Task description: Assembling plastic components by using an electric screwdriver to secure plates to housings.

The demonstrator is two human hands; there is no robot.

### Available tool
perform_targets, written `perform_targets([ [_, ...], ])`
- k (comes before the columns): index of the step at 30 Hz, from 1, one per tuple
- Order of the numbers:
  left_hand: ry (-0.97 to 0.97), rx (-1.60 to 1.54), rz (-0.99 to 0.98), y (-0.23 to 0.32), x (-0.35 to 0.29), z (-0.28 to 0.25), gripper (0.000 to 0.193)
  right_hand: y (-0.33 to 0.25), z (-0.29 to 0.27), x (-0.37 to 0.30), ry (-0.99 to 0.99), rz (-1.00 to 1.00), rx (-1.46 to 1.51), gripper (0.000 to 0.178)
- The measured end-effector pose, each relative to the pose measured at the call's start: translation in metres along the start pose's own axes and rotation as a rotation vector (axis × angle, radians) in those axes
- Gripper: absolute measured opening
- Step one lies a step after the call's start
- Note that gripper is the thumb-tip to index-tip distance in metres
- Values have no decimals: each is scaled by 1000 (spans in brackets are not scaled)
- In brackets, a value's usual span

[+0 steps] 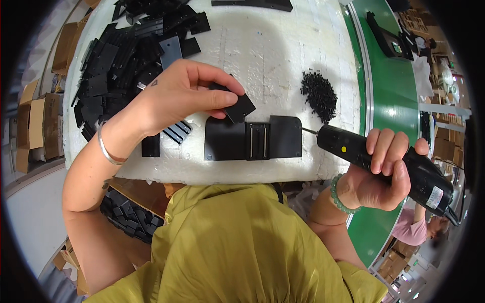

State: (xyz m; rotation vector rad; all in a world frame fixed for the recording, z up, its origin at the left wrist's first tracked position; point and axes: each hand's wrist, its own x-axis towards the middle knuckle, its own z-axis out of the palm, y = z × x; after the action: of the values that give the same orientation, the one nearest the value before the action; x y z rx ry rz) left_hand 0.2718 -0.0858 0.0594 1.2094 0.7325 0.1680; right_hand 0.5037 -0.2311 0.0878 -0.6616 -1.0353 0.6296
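My left hand (194, 91) pinches a small flat black plate (244, 107) between thumb and fingers. It is tilted above the left part of a wider black panel (225, 141), which lies on the white work surface. A ribbed black piece with two pale strips (257, 141) sits across the panel's middle. In my right hand (386, 169) is a black corded electric screwdriver (348, 144), its fingers wrapped round the body. The thin bit points left, its tip close to the panel's upper right corner; whether it touches cannot be made out.
A heap of black plates and strips (108, 63) covers the left of the white-topped table (262, 55). A pile of small black screws (319, 95) lies at the right. A green surface (389, 91) runs alongside. Below left is a box of black pieces (129, 217). Cartons (43, 126) stand farther left.
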Motion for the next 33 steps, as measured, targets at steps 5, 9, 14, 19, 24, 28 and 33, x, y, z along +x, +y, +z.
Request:
perform_targets([
  [5, 92, 425, 167, -6, -5, 29, 29, -5, -1, -1, -36, 40, 26, 33],
  [9, 144, 706, 587, -18, 2, 47, 30, -5, -11, -2, -94, 30, 51, 44],
  [14, 128, 732, 573, -30, 6, 55, 31, -10, -8, -3, -89, 81, 23, 32],
  [19, 177, 764, 639, -40, 8, 57, 33, -13, -8, -4, -100, 83, 9, 33],
  [24, 245, 867, 582, -41, 3, 61, 43, -16, -4, -3, -176, 96, 18, 32],
  [28, 296, 981, 517, -45, 1, 58, 60, -7, 14, -3, -267, 94, 109, 35],
  [33, 239, 948, 456, -33, -1, 49, 62, -4, 28, 4, -395, 164, 15, 40],
])
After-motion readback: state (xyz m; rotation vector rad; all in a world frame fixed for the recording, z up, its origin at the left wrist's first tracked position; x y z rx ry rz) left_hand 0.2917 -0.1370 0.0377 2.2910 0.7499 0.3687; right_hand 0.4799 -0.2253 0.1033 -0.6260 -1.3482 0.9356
